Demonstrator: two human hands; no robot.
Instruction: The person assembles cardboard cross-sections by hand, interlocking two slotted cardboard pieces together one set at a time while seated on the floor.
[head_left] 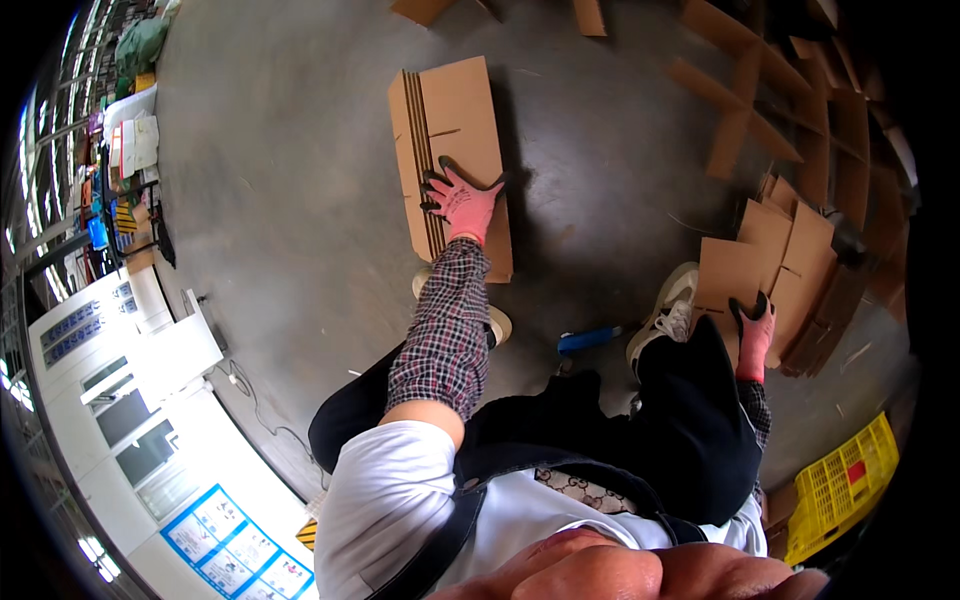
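Note:
My left hand [466,203], in a pink glove with dark fingertips, lies spread over a stack of slotted cardboard sheets [462,100] on the floor. The stack's layered edges show as dark and light stripes under the fingers. Over at the right, my right hand [757,336], gloved alike, has its thumb and fingers closed at the lower edge of a small cardboard sheet [727,268]. Behind that sheet lean more slotted cardboard pieces [806,245] in an uneven pile. Part of the right hand's grip is hidden.
A blue-handled item [588,340] lies on the floor between my shoes. Assembled cardboard dividers [745,75] stand at the far right. A yellow plastic crate [845,485] is at the lower right. On the left are a white cabinet [125,400] and a cable [262,420].

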